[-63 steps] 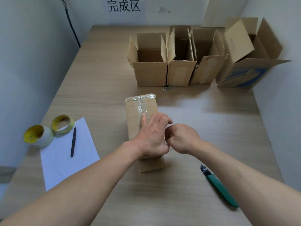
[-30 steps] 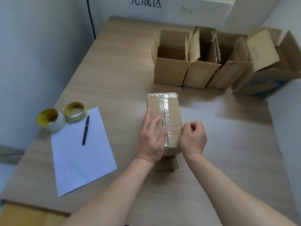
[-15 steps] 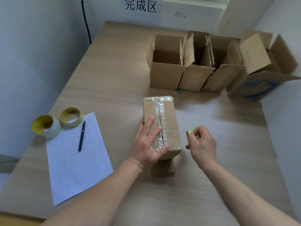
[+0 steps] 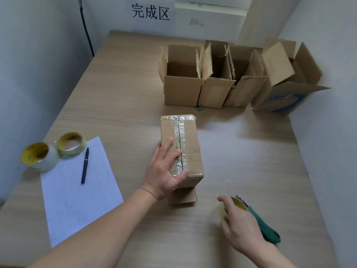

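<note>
1. Head view, left side: my left hand [image 4: 164,171] lies flat on the taped box [image 4: 190,144]. The fingers are straight beside the tape seam and the thumb is at the near edge, pressing rather than clasping. The box sits mid-table [image 4: 241,151], in front of the row of open boxes [image 4: 183,89].
2. Same view, right side: my right hand [image 4: 241,227] is down by the green cutter [image 4: 268,231], with something yellow [image 4: 238,205] at the fingers (too blurred to name). I cannot tell whether I grip it or merely touch it.
3. Risk: with that yellow bit in the way, I may fumble the cutter's handle and catch its dark tip, which lies just beside my fingers.
4. Risk: a flat palm gives little hold, so a cut along the seam could shove the box and run the blade into my left fingers (they lie right there).
</note>
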`<action>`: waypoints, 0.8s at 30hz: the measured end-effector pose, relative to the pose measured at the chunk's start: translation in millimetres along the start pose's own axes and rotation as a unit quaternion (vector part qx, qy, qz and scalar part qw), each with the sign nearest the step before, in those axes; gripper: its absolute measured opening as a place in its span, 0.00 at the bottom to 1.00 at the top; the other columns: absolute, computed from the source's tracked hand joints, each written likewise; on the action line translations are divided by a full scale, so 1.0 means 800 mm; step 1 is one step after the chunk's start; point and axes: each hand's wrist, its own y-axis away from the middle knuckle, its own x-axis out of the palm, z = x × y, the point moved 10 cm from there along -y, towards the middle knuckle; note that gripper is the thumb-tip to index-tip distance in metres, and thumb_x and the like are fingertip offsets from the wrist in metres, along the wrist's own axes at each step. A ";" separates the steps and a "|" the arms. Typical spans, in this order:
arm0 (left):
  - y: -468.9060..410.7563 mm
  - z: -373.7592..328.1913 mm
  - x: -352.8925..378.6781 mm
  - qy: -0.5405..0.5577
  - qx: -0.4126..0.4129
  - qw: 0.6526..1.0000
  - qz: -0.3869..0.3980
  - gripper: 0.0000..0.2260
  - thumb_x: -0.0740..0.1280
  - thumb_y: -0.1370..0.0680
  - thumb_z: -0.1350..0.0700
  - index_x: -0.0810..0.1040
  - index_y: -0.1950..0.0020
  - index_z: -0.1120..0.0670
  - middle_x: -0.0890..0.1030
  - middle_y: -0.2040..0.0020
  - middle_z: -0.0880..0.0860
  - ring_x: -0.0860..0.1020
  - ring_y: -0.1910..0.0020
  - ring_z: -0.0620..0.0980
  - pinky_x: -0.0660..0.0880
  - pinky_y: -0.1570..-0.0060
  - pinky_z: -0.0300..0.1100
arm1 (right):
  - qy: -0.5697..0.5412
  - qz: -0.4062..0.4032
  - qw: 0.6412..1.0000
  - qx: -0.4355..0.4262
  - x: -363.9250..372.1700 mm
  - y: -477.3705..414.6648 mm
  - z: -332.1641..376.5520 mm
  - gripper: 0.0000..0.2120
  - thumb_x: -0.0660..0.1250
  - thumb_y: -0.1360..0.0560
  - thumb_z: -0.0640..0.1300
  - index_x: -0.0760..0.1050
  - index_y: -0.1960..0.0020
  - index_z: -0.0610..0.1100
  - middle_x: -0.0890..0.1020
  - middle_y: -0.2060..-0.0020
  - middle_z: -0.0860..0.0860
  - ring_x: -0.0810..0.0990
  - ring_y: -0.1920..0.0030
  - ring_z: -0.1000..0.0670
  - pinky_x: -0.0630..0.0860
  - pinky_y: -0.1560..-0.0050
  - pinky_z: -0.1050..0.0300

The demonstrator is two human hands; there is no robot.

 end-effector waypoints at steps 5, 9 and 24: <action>-0.002 0.002 -0.001 0.021 -0.033 0.999 0.015 0.23 0.70 0.29 0.42 0.76 0.39 0.52 0.68 0.26 0.55 0.67 0.28 0.59 0.66 0.32 0.64 | 0.067 0.025 0.997 0.036 0.020 0.002 -0.016 0.24 0.59 0.20 0.50 0.58 0.26 0.58 0.79 0.47 0.54 0.77 0.49 0.52 0.72 0.51 0.60; -0.002 0.005 -0.001 0.054 -0.064 0.996 0.031 0.21 0.70 0.29 0.42 0.73 0.39 0.46 0.65 0.26 0.50 0.65 0.26 0.58 0.66 0.31 0.63 | 0.153 0.045 0.986 0.040 0.032 -0.002 -0.021 0.24 0.58 0.20 0.50 0.60 0.25 0.56 0.79 0.42 0.56 0.72 0.41 0.50 0.68 0.39 0.56; 0.004 0.011 -0.006 0.191 -0.202 0.959 -0.049 0.15 0.60 0.23 0.47 0.81 0.43 0.51 0.70 0.28 0.47 0.67 0.27 0.45 0.65 0.28 0.46 | -0.185 -0.168 0.962 -0.108 -0.042 -0.134 0.124 0.20 0.58 0.22 0.59 0.67 0.32 0.56 0.62 0.28 0.48 0.72 0.33 0.42 0.75 0.38 0.49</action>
